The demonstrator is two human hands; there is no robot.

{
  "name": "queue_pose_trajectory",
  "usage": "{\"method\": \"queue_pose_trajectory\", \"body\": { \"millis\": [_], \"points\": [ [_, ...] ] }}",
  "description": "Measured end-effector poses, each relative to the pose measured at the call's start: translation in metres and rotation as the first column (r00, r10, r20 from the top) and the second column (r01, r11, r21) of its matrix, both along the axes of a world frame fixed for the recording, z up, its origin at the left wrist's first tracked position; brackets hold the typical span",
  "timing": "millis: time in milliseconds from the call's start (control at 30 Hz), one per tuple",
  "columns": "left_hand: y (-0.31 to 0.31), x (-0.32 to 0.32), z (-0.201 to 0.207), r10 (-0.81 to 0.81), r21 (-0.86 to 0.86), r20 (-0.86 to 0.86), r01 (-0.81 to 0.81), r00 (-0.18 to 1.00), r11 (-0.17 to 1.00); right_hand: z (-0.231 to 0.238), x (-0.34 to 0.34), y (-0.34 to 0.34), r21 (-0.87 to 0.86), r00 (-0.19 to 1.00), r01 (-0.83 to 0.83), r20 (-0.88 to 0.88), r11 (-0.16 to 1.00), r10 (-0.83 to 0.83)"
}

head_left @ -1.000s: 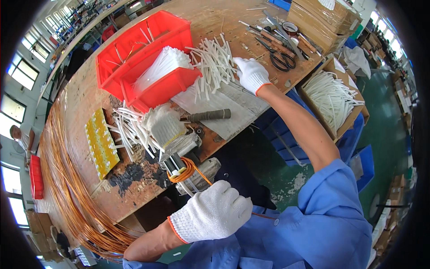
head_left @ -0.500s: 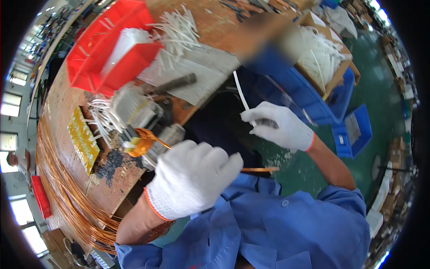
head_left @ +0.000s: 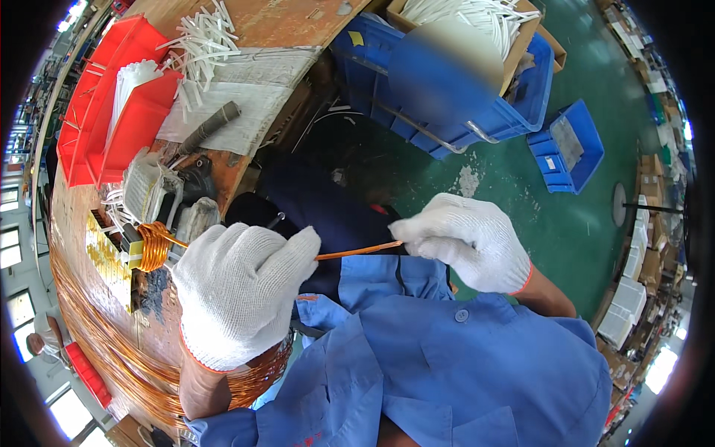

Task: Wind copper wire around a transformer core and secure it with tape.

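Observation:
My left hand [head_left: 242, 287], in a white knit glove, is closed around a copper wire [head_left: 354, 252]. From its thumb side the wire sticks out to the right; on the other side it runs to a copper coil [head_left: 154, 246] wound at a fixture on the bench. At the wire's free end, the gloved fingers of my right hand [head_left: 469, 242] are pinched together. Whether they grip the wire tip or a thin white tube cannot be made out, white on white. A yellow, worn plate [head_left: 110, 261] lies beside the coil.
Red bins [head_left: 145, 112] with white tubes stand on the wooden bench [head_left: 283, 22], near loose white tubes [head_left: 201, 45] and a dark rod [head_left: 211, 127]. Long copper wires [head_left: 97, 328] lie along the bench's left. Blue crates [head_left: 570, 149] stand at the right, one bearing a box of white tubes.
My right hand has come down to the wire's end, and the white tube it held no longer shows. My left hand has shifted left with the wire. The view has shifted too.

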State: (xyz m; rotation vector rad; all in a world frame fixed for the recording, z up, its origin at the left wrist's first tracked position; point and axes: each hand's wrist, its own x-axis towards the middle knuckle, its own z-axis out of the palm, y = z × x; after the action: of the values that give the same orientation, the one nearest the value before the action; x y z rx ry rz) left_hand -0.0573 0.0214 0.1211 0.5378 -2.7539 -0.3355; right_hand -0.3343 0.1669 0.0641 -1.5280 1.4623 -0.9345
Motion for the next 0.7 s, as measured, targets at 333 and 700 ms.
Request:
{"method": "queue_pose_trajectory", "body": {
  "millis": [333, 700],
  "points": [
    [0.005, 0.004, -0.001, 0.019, 0.004, -0.003, -0.019, 1.000, 1.000, -0.012, 0.017, -0.001, -0.261, 0.956, 0.001, -0.282, 0.965, -0.077],
    [0.004, 0.006, -0.002, 0.015, 0.004, -0.011, -0.015, 1.000, 1.000, -0.016, 0.019, -0.002, -0.346, 0.959, -0.023, -0.273, 0.938, -0.078]
  ]
}}
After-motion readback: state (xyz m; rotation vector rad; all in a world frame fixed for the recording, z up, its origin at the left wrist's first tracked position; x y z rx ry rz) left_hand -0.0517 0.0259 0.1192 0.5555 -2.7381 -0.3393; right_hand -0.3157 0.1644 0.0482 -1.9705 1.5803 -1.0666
